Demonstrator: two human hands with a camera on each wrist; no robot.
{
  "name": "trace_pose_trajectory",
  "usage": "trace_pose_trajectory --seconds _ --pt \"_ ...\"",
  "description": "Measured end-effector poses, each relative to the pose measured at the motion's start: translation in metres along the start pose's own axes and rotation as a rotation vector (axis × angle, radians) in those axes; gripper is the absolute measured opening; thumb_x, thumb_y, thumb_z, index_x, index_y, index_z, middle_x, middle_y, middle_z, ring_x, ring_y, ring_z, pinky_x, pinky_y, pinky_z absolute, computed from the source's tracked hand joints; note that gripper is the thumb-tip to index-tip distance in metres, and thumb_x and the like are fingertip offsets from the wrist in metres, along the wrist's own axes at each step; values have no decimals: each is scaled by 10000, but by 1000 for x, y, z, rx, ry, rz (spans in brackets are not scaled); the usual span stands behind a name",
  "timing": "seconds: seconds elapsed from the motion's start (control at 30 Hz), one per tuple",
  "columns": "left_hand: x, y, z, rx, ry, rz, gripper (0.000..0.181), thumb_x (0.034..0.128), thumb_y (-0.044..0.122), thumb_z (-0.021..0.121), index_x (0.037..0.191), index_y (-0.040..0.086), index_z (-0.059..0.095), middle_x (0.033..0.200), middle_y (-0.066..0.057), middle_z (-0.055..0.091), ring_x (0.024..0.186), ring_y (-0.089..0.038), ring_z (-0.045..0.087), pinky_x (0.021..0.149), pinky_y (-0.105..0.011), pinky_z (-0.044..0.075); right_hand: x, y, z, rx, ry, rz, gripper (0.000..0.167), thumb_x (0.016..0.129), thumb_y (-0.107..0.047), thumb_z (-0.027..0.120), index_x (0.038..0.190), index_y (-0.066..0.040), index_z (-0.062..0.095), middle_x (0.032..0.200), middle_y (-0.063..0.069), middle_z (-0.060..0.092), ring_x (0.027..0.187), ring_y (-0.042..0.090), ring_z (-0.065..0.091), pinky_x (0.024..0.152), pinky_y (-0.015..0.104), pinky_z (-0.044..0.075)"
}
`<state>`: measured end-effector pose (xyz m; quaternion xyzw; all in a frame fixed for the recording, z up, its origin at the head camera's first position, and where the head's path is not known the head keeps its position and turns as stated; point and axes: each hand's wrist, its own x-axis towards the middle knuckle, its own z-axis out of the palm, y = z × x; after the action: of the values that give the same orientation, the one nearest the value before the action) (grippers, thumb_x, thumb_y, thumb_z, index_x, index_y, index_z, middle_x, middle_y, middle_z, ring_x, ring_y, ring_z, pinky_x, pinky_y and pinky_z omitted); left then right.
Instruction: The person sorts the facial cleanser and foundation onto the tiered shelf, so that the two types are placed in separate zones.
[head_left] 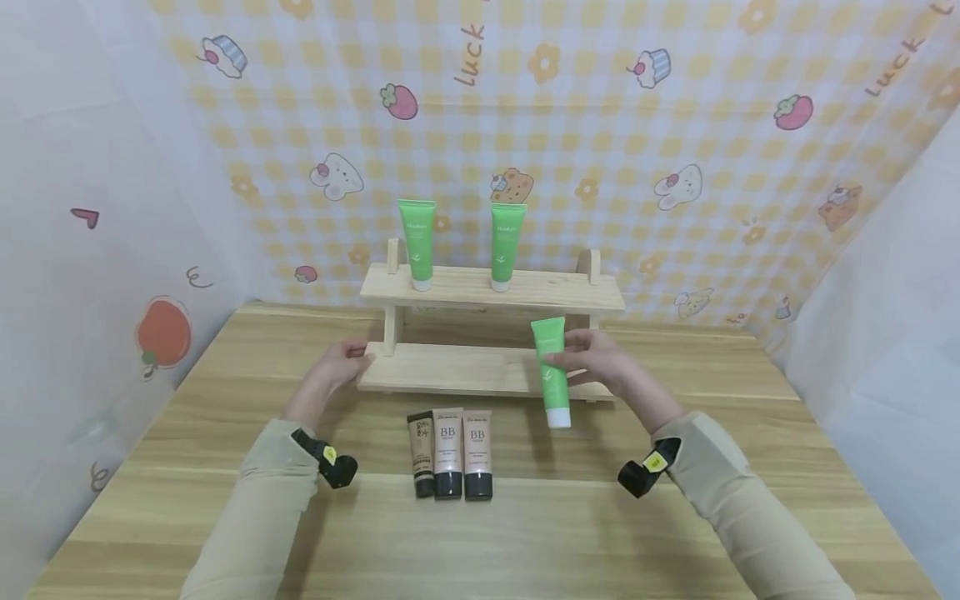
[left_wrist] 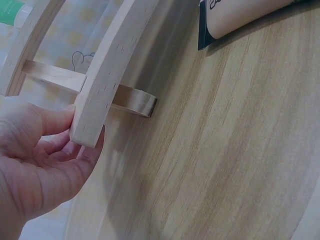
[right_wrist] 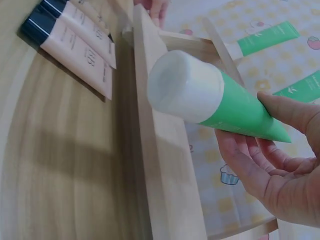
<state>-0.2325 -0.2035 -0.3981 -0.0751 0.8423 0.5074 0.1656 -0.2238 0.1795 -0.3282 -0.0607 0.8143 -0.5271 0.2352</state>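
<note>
My right hand (head_left: 596,360) holds a green tube (head_left: 551,367), white cap down and slightly tilted, in front of the right part of the wooden rack's lower shelf (head_left: 450,369). In the right wrist view the thumb and fingers of the right hand (right_wrist: 285,160) pinch the green tube (right_wrist: 245,111) from both sides. My left hand (head_left: 341,367) grips the left end of the lower shelf; in the left wrist view, the left hand (left_wrist: 45,160) has its thumb and fingers around the shelf end (left_wrist: 95,100). Two green tubes (head_left: 420,242) (head_left: 506,243) stand caps down on the upper shelf (head_left: 457,285).
Three tubes lie side by side before the rack: a narrow brown one (head_left: 422,450) at left and two pinkish BB tubes (head_left: 447,450) (head_left: 477,450) with black caps. Behind the rack hangs a yellow checked cloth (head_left: 480,125). The wooden table (head_left: 675,517) extends on both sides.
</note>
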Motion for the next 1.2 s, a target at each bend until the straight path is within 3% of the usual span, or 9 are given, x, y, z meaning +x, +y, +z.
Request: trace_pose_trajectory --seconds 0.27,0.8,1.07,1.2 --pt "3 1 0 18 -11 -6 545 976 183 399 1411 -72 192 1447 -291 244 1333 -407 268 1128 -459 258 1 -6 -13 12 20 -48 584 863 -183 611 1318 80 357 1163 189 536 880 124 607 867 401 538" --pt "1 2 -1 -9 -12 -12 543 973 172 406 1412 -69 196 1440 -288 261 1314 -394 316 1093 -442 332 5 -28 -26 52 81 -35 578 877 -154 598 1335 56 314 1143 132 513 812 72 612 855 346 544" --pt "2 0 -2 -6 -10 -6 542 973 177 407 1412 -64 201 1440 -284 266 1318 -390 312 1100 -443 320 8 -40 -35 23 118 -95 520 880 -153 598 1296 44 356 1038 46 509 795 48 597 784 262 549" --pt "2 -2 -2 -12 -11 1 543 972 177 407 1409 -72 202 1435 -290 272 1315 -390 318 1098 -440 324 8 -44 -42 33 158 -111 518 873 -131 605 1300 35 363 1045 51 491 796 43 594 793 274 559"
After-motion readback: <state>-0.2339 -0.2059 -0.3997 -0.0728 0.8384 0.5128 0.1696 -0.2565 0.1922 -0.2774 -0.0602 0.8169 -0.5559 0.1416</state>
